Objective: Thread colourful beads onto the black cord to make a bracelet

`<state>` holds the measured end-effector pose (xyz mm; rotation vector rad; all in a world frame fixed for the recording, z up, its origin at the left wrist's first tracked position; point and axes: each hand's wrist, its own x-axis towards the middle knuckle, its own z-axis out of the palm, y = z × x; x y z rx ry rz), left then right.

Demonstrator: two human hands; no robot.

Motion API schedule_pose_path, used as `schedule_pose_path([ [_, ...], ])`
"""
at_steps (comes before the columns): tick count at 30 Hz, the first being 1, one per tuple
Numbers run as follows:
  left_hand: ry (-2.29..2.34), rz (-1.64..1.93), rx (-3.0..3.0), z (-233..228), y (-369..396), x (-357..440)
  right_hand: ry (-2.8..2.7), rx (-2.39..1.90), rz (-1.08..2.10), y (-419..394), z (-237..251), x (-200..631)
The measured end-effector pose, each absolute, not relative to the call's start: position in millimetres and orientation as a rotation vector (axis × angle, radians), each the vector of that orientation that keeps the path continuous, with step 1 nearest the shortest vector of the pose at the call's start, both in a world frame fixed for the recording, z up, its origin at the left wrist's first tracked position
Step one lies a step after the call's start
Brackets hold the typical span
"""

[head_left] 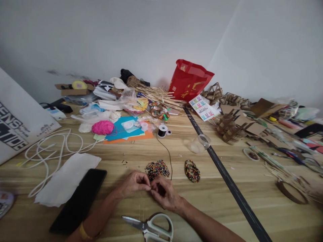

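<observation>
- left hand (135,183), right hand (164,194): fingertips pinching together, apparently on thin black cord (168,156)
- loose multicoloured wooden bead pile (156,168) at 12 o'clock; a nudge could scatter it

scissors (151,227), black phone (79,200), pink yarn (103,127), red bag (189,80)

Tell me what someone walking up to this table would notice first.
Probably the two hands, left hand and right hand, pinched together at the near edge beside a loose pile of colored beads. A beaded bracelet lies just right of the pile. Farther back, a bright red bag stands against the wall, and a pink yarn ball sits mid-table to the left.
</observation>
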<state>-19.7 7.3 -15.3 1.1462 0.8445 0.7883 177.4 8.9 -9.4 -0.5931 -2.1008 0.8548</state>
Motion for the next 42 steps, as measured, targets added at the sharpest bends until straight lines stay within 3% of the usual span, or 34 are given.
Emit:
schedule_pose_path([
  [15, 0.842, 0.803, 1.194, -13.9, 6.8, -21.4, -2.173, -0.381, 0.907, 9.2, -7.9, 181.1],
  [42, 0.882, 0.834, 1.16, -15.1, 7.2, -21.4, -2.147, -0.61, 0.78, 9.5, -13.8, 177.5],
])
